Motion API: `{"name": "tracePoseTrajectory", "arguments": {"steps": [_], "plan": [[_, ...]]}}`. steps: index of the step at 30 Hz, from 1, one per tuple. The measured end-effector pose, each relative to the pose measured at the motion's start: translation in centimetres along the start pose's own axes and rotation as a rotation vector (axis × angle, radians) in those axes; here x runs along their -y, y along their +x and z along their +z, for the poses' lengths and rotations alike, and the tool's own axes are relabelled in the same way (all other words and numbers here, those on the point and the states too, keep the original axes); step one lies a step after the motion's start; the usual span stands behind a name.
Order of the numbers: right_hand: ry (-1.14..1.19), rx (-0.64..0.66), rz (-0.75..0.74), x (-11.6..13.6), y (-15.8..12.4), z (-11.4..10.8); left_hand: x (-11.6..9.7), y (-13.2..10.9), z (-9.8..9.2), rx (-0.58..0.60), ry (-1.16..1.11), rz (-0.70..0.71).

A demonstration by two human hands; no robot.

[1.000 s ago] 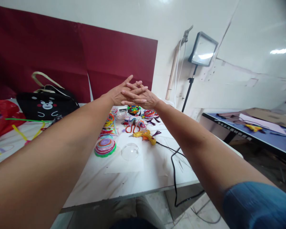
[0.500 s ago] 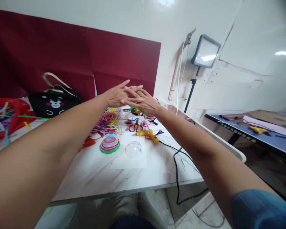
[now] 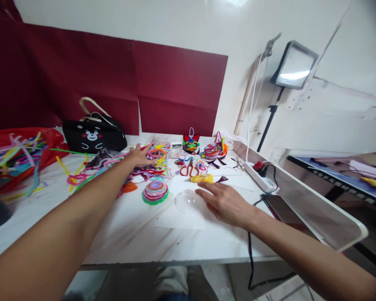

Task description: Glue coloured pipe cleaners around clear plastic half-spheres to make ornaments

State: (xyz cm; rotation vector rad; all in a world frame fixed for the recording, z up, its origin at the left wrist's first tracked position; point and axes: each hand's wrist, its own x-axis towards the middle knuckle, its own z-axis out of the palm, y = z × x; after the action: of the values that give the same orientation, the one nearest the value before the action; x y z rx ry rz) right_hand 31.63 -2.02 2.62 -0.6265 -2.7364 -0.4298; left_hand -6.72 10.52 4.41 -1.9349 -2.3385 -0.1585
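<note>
Holds the left hand (image 3: 139, 155) at the left side of the tangled heap of multicoloured fuzzy craft stems (image 3: 158, 155), with spread fingers and no visible grasp; cannot tell light contact from a small gap there. Holds the right hand (image 3: 224, 201) palm down, loose and slightly curled, at the right edge of the clear, colourless plastic dome (image 3: 186, 201); cannot tell touching from just beside, nor see under the palm.

Has the dome on the thin white paper sheet (image 3: 178, 222), right of the green-rimmed striped fuzzy mound (image 3: 156, 191) and apart from it.

Risks skidding or tipping the dome by brushing its rim with the right fingertips, given such a light-looking shell. Risks a burn, if hot, by sweeping the same hand into the yellow plastic glue gun (image 3: 202, 179), just beyond the fingers; cannot tell hot from cold by sight. Could also snag the black cable (image 3: 251, 259) with the right forearm and, if joined to the gun out of sight, drag it into the orange-handled metal tool (image 3: 191, 163) or the dome. Could pull loose stems across the striped mound by drawing back the left hand with a strand caught between the fingers.
</note>
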Motion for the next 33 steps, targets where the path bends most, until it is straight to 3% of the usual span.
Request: {"name": "tracePoseTrajectory", "arguments": {"steps": [5,10,14,19,26,30,33], "plan": [[0.112,-0.061,0.055,1.9,1.4,0.1,0.2,0.8,0.7,0.044,0.035,-0.114],[0.201,-0.152,0.291,0.4,2.2,1.8,0.9,1.6,1.4,0.106,0.075,-0.079],[0.291,-0.148,0.461,-0.8,1.7,3.4,1.7,2.3,0.9,0.049,0.103,-0.067],[0.344,-0.16,0.49,-1.9,1.0,4.5,3.5,2.4,-1.7,-0.064,0.128,-0.056],[0.383,-0.189,0.48,-1.6,1.1,4.4,4.8,0.6,-5.5,-0.312,0.149,0.009],[0.404,-0.153,0.49,-1.3,1.2,4.1,5.0,-0.3,-5.6,-0.384,0.161,0.041],[0.413,-0.088,0.507,-1.3,1.2,4.0,5.6,-0.6,-4.2,-0.263,0.159,0.121]]}}
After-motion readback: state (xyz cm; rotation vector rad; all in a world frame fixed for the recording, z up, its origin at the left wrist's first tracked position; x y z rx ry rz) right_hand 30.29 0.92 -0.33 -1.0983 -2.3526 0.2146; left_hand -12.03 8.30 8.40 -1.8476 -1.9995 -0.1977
